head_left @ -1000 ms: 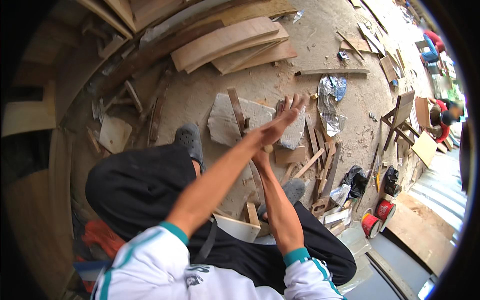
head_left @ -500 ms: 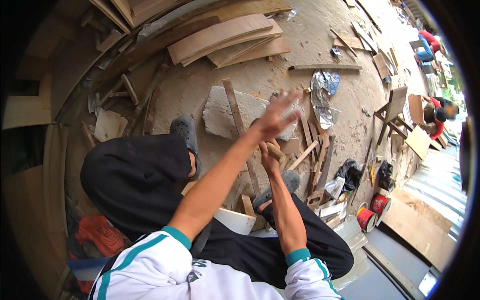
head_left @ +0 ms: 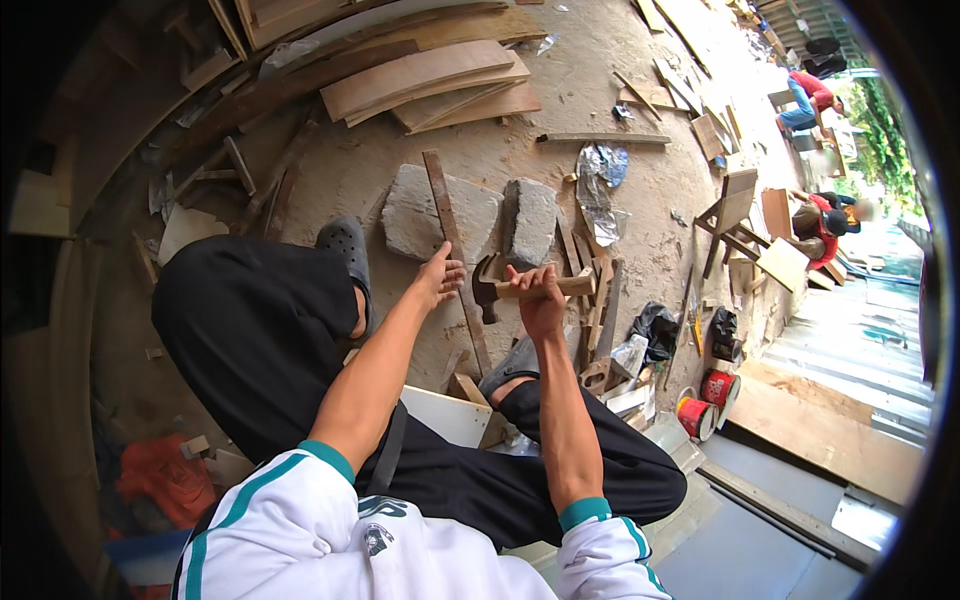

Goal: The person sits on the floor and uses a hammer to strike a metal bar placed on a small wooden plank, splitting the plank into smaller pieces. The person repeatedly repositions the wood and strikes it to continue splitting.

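My right hand [head_left: 541, 298] is closed round the wooden handle of a claw hammer [head_left: 487, 288], whose dark metal head points left. My left hand [head_left: 436, 277] has its fingers stretched out at the edge of a long narrow wooden strip [head_left: 440, 190]; whether it touches the strip is hard to tell. The strip lies across a large pale grey stone block [head_left: 408, 215], its lower end running down toward my legs. A smaller grey stone block [head_left: 530, 222] stands just right of the large one.
Curved wooden boards [head_left: 420, 82] are stacked beyond the blocks. Wood offcuts and a handsaw [head_left: 594, 376] lie right of my foot, near a black plastic bag [head_left: 655, 332]. Farther right are red cans [head_left: 697, 416], a wooden chair [head_left: 735, 210] and other people [head_left: 812, 100].
My left hand has come down and left, from above the right hand to beside the wooden strip. The hammer now lies sideways in my right hand, its head in sight. The view has shifted slightly.
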Available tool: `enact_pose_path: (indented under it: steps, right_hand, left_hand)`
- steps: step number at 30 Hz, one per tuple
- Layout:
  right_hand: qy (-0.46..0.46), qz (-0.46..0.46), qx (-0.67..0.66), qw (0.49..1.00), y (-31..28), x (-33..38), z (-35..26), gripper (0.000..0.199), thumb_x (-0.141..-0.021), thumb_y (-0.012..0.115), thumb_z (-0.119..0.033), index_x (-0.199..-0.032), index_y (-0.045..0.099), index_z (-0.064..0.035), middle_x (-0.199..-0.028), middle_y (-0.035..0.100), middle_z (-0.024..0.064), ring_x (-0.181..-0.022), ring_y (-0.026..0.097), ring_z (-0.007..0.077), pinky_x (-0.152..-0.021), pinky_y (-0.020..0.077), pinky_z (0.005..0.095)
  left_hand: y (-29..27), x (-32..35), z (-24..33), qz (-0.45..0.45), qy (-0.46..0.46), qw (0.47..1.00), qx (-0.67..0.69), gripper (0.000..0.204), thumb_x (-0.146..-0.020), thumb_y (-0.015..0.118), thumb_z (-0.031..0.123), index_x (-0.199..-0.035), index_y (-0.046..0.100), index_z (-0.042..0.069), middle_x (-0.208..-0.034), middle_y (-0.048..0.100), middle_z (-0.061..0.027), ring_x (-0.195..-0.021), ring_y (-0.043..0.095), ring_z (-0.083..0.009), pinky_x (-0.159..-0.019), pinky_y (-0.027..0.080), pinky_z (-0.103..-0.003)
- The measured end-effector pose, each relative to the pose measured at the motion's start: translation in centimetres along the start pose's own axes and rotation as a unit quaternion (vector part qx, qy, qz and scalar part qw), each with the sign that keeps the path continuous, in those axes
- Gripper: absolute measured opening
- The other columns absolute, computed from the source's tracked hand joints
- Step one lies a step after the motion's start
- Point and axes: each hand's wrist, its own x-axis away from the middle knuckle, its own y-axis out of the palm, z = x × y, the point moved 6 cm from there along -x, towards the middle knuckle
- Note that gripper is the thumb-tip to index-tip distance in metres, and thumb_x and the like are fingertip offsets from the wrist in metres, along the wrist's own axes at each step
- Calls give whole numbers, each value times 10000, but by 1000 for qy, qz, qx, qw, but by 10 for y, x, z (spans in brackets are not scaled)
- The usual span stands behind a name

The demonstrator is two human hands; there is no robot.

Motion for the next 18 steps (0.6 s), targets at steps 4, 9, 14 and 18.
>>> enact_pose_path:
  steps: [4, 9, 14, 18]
  right_hand:
    - [-12, 14, -51, 999, 1, 21, -35, 427, -1040, 447, -426, -742, 453, -120, -666, 466, 37, -709, 537, 231, -985, 428, 512]
    - [-41, 10, -82, 996, 2, 41, -79, 469, -1037, 434, -462, -711, 465, -125, -631, 452, 25, -679, 516, 216, -898, 443, 460]
    - [-53, 22, -73, 996, -3, 64, -99, 468, -1038, 430, -459, -711, 463, -126, -632, 454, 26, -678, 510, 214, -887, 438, 447]
    - [-54, 33, -75, 995, -12, 76, -93, 465, -1037, 438, -458, -715, 457, -123, -604, 439, 25, -628, 491, 204, -812, 457, 425]
  left_hand:
    - [37, 36, 12, -147, -55, 980, -121, 598, -914, 523, 648, -1031, 647, 75, -795, 623, 3, -713, 609, -134, -607, 488, -274]
    - [70, 58, 21, -285, -34, 935, -209, 406, -930, 605, 496, -969, 664, 97, -808, 647, 8, -718, 624, -118, -609, 494, -270]
    - [94, 79, 21, -343, -7, 917, -202, 265, -945, 660, 361, -910, 689, 100, -799, 666, 24, -685, 606, -85, -566, 451, -236]
    - [100, 82, 11, -384, -4, 898, -216, 224, -950, 671, 316, -918, 672, 95, -755, 626, 49, -662, 564, -56, -549, 413, -218]
